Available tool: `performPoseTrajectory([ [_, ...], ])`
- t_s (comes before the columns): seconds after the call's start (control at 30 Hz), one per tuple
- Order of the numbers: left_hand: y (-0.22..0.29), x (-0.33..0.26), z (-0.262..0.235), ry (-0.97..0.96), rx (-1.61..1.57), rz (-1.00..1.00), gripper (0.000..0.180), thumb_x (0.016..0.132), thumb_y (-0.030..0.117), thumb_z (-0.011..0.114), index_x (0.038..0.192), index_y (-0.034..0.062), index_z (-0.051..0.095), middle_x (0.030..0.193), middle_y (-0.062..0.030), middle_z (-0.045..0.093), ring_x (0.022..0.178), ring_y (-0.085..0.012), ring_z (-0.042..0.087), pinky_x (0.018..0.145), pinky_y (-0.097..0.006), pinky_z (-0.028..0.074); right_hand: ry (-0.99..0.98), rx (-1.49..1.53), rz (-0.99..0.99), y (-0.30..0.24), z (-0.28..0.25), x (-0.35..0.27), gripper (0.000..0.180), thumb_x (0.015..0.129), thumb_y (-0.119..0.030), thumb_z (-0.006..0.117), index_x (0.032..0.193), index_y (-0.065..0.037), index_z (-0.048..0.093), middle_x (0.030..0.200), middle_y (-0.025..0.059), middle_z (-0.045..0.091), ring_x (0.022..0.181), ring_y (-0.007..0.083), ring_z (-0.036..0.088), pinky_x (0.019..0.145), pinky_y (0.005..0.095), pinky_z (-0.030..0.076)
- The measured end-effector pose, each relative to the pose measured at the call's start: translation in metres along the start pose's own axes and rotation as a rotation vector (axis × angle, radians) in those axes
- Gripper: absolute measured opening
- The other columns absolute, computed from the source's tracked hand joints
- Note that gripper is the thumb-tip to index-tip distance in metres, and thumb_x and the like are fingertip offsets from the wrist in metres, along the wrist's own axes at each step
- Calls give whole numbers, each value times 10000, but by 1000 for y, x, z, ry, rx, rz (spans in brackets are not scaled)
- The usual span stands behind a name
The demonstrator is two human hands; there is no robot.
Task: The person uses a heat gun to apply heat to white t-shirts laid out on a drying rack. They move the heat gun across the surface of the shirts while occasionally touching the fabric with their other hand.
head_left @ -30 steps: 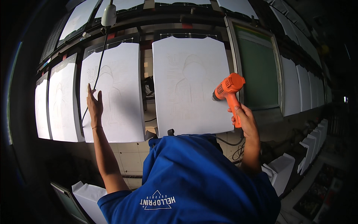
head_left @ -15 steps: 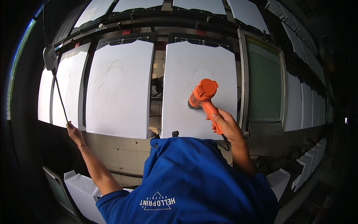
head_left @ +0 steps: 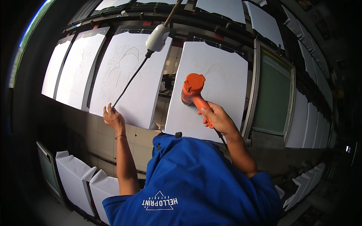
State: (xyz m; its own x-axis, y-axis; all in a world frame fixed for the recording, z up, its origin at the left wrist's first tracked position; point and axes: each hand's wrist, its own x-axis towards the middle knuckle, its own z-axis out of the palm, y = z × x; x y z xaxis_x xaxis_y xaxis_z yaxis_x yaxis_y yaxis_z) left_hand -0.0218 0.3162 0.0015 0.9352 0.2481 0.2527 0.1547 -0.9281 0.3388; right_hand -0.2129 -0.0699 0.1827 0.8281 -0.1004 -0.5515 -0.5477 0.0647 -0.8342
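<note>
- My right grip (head_left: pixel 218 118) is closed around the handle of the orange heat gun (head_left: pixel 194 89), which I hold over the white panel (head_left: pixel 230 88) in front of me.
- From that grip, the gun's head lies up and to the left; its handle slants along that line, while the barrel turns back down toward the panel's left side. I cannot tell whether the dark nozzle (head_left: pixel 186 101) touches the surface.
- The right grip is the nearer one to this panel. My left grip (head_left: pixel 114 119) is off to the left, by the lower edge of the neighbouring panel (head_left: pixel 143 90).
- There, my left fingertips are pinched on a thin black cord (head_left: pixel 129 81), which slopes up and right to a rounded white connector (head_left: pixel 157 38) hanging above that panel.
- The gun looks like hard, smooth plastic with a round, flat-capped back end; the cord looks rubbery.
- Both panels look covered in matte white cloth, smooth and squared, with faint hooded-figure outlines.
- Right of my panel, a screen (head_left: pixel 273 100) has dull green mesh in a rigid greyish frame.
</note>
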Motion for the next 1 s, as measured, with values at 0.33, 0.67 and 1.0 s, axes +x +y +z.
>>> performPoseTrajectory([
  [0.33,38,-36,27,-88,-56,-215,405,988,305,430,1376,190,423,1549,-153,228,1438,-392,133,1087,-611,202,-151,-18,95,3,13,-29,372,973,-239,493,1224,31,542,965,68,606,651,66,537,560,226,485],
  [0.67,49,-35,18,-66,-59,-212,432,970,324,414,1362,146,447,1533,-138,280,1433,-384,168,1086,-596,236,147,-153,-69,-8,-14,-23,392,963,-260,517,1253,2,553,998,65,621,659,88,558,562,233,486],
  [1.0,54,-35,11,-94,-35,-246,438,971,346,417,1359,145,452,1531,-133,286,1435,-376,171,1082,-613,252,-117,-87,85,18,-11,-49,359,993,-223,468,1239,27,541,1010,75,626,654,73,552,563,230,487],
])
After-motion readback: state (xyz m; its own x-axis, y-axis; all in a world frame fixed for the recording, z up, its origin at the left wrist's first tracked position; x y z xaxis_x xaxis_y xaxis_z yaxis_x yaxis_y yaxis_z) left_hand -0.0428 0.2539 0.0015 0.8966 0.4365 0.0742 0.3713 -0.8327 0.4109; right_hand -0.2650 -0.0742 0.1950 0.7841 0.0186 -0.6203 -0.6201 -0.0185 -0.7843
